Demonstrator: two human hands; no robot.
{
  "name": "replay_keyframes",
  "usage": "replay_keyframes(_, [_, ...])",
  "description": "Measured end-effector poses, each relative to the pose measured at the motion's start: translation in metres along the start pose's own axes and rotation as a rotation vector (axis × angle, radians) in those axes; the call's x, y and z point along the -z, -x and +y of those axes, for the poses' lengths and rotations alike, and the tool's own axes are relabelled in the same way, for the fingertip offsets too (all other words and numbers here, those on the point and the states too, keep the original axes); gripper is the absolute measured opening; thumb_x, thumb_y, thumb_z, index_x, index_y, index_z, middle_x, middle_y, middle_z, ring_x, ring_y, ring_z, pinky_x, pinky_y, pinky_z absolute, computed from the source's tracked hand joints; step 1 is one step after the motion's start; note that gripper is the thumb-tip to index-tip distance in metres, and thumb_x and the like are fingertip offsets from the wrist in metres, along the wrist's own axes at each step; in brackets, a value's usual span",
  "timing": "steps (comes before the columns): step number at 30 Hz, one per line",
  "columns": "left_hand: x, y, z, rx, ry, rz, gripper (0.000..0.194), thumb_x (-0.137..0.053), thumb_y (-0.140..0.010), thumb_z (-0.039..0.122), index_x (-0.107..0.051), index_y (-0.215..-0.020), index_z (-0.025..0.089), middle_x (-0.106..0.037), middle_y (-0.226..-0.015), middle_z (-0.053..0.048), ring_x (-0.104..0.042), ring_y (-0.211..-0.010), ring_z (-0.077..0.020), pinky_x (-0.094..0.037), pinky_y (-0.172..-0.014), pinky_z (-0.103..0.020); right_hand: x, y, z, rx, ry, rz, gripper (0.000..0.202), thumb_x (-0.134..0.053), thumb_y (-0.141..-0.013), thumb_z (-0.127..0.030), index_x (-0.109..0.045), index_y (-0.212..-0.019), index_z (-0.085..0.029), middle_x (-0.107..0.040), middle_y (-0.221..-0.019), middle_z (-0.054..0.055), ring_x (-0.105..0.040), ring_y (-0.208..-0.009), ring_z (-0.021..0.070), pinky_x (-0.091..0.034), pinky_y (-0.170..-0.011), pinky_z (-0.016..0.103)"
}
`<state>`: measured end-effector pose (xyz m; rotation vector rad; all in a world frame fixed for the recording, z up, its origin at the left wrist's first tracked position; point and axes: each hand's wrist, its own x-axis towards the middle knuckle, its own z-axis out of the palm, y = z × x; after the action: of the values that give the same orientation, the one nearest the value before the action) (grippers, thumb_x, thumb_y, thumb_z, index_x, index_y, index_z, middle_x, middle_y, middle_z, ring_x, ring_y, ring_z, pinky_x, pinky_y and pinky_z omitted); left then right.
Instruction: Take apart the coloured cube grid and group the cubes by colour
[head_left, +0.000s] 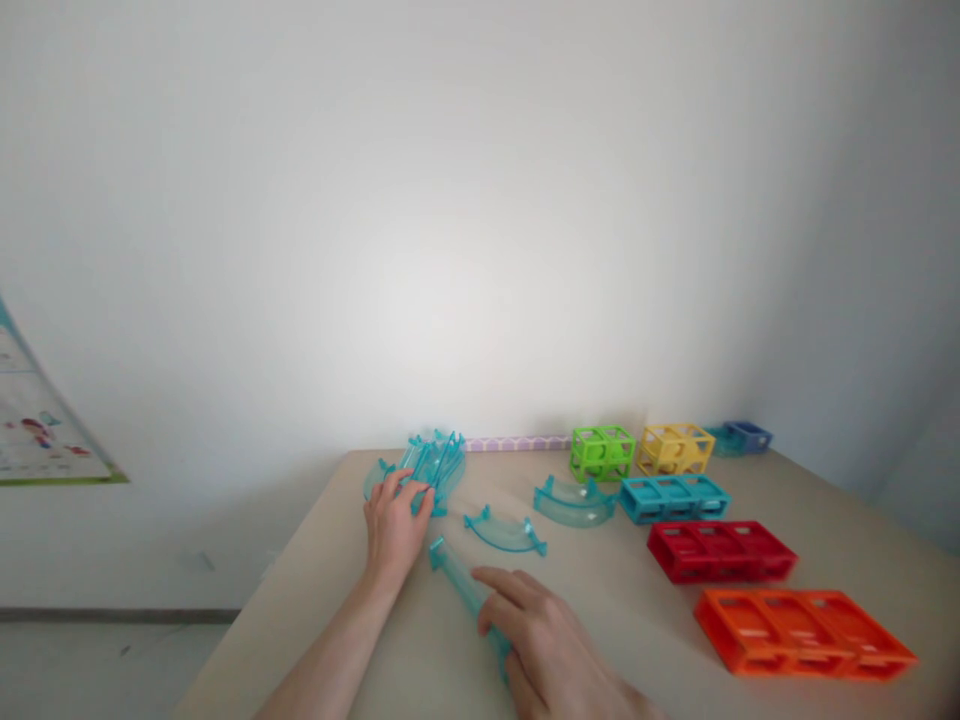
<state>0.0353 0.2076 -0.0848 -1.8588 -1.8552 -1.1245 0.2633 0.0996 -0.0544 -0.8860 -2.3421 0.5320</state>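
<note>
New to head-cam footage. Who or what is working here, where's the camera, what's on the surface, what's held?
There is no robot: these are a person's bare hands. The one picture comes from a camera on their head, looking forward and down.

On the table lie clear teal pieces: a pile at the far left and two separate curved pieces, a nearer one and a farther one. To the right are open plastic frames in green, yellow, teal, red, orange and blue.

The left hand is at the pile; its grip is unclear. The right hand has its fingers on a straight teal piece; how firmly, I can't tell.
</note>
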Motion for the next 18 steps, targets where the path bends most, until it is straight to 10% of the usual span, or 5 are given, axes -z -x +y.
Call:
replay_keyframes(6, [-0.006,-0.005,0.010,0.050,0.012,0.060,0.015,-0.067,-0.077,0.036,-0.070,-0.080,0.022,-0.064,-0.103,-0.010,-0.055,-0.099,-0.0317,-0.042,-0.084,-0.046,-0.010,-0.011,0.000,-0.169,0.107,0.035,0.015,-0.053,-0.081,-0.022,-0.060,-0.094,-0.020,-0.061,-0.101,0.009,-0.058,-0.096,0.0252,-0.045,-0.087,0.036])
replay_keyframes(13, [-0.004,-0.007,0.017,0.057,0.051,0.082,0.013,-0.058,-0.085,0.028,-0.068,-0.087,0.020,-0.057,-0.111,-0.013,-0.052,-0.105,-0.0303,-0.038,-0.088,-0.044,-0.016,-0.018,0.025,-0.152,0.109,0.035,0.054,-0.047,-0.080,-0.009,-0.044,-0.134,-0.011,-0.064,-0.110,0.013,-0.059,-0.101,0.0222,-0.043,-0.091,0.032])
replay_keyframes(18, [-0.004,-0.008,0.010,0.051,0.152,0.104,0.013,-0.052,-0.090,0.026,-0.060,-0.084,0.018,-0.061,-0.098,-0.009,-0.057,-0.098,-0.0236,-0.043,-0.085,-0.038,-0.017,-0.019,0.032,-0.183,0.131,0.067,0.039,-0.052,-0.081,-0.012,-0.055,-0.120,-0.012,-0.065,-0.102,0.012,-0.061,-0.091,0.0224,-0.045,-0.085,0.033])
